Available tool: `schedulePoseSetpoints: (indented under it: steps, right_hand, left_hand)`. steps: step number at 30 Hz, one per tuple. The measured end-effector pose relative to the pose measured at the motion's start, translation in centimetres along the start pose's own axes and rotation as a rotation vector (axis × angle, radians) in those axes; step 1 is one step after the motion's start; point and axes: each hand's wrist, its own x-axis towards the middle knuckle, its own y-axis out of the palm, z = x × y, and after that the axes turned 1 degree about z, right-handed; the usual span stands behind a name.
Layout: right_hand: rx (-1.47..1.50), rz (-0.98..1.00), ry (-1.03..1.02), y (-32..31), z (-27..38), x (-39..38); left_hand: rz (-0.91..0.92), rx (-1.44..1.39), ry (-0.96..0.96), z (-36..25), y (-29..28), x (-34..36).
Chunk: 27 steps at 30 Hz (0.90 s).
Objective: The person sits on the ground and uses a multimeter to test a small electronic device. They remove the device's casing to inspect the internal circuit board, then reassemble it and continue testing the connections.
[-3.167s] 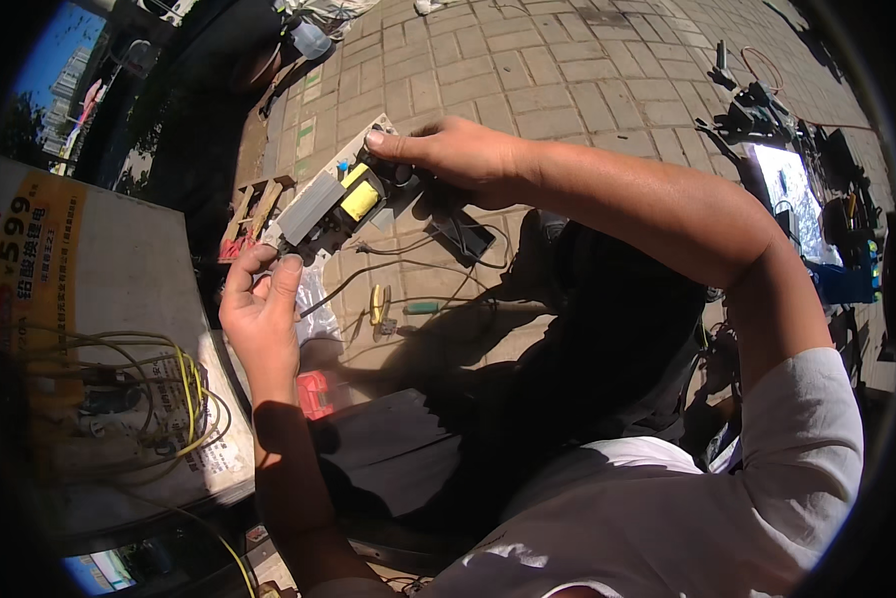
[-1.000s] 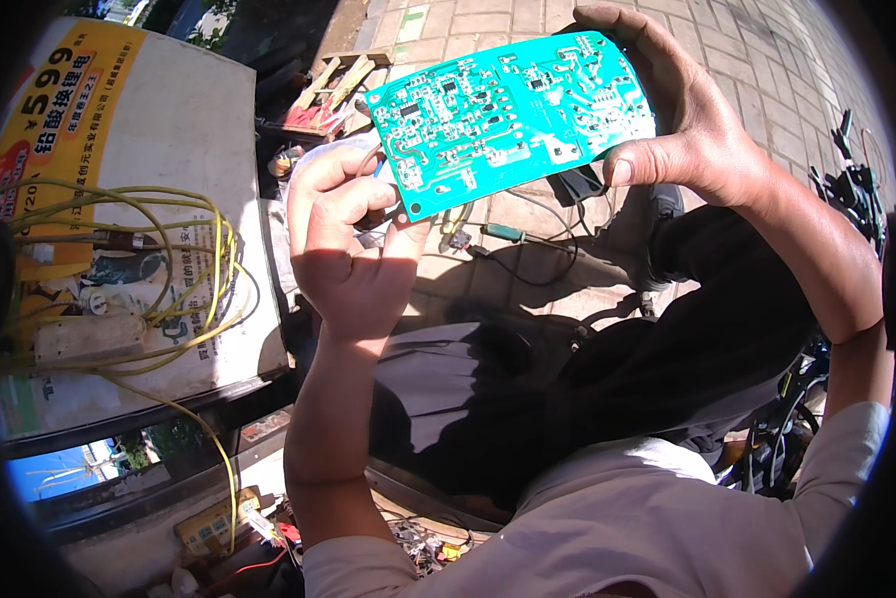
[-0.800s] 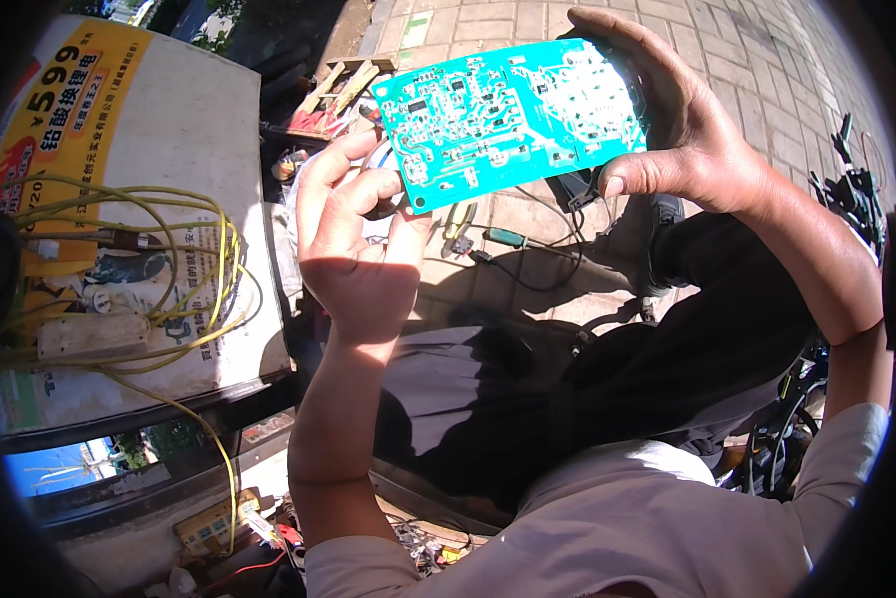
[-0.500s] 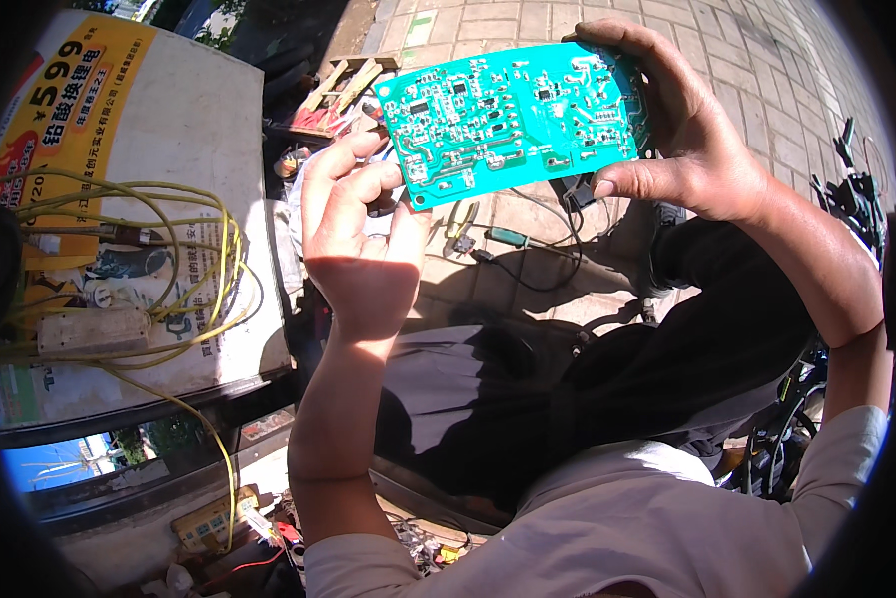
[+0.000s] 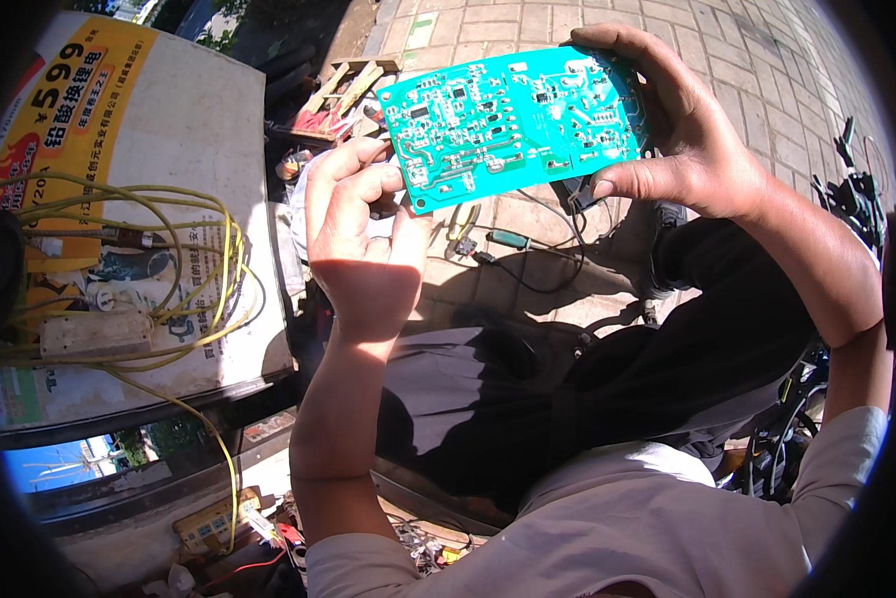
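A green circuit board (image 5: 508, 130) is held up in front of me, its soldered face with small chips and solder joints turned toward me. My right hand (image 5: 692, 140) grips the board's right end, thumb along the lower edge and fingers over the top corner. At the left end, my left hand (image 5: 368, 239) has its fingers curled against the board's edge; some fingertips are hidden behind it. Sunlight glares on parts of the board.
Coiled yellow cable (image 5: 234, 259) and a dusty power strip (image 5: 94, 334) lie on a white box (image 5: 204, 120) at left. On the paving below are a green-handled tool (image 5: 508, 239), pliers (image 5: 460, 224) and a black cord (image 5: 538, 289). Wooden slats (image 5: 343, 90) stand behind my left hand.
The board has tilted and shifted very slightly, its left end a touch lower. My left hand has moved a little with it; the right hand's grip looks the same.
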Motion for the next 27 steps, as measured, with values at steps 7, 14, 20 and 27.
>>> schedulePoseSetpoints:
  steps: [7, 14, 20, 27]
  right_hand:
    - [0.039, -0.014, -0.006, -0.1, 0.1, -0.2]
    - [-0.057, -0.024, -0.162, -0.5, 0.1, -0.3]
    - [-0.002, -0.011, -0.076, -0.4, 0.5, -0.6]
    - [0.008, 0.020, -0.074, -0.5, 0.3, -0.3]
  left_hand:
    - [-0.001, 0.087, -0.057, -0.7, -0.1, 0.2]
    - [0.087, 0.174, -0.023, -0.9, -0.2, 0.1]
    - [0.104, 0.072, -0.049, -0.6, 0.0, 0.1]
    - [0.110, 0.067, -0.065, -0.6, -0.2, -0.1]
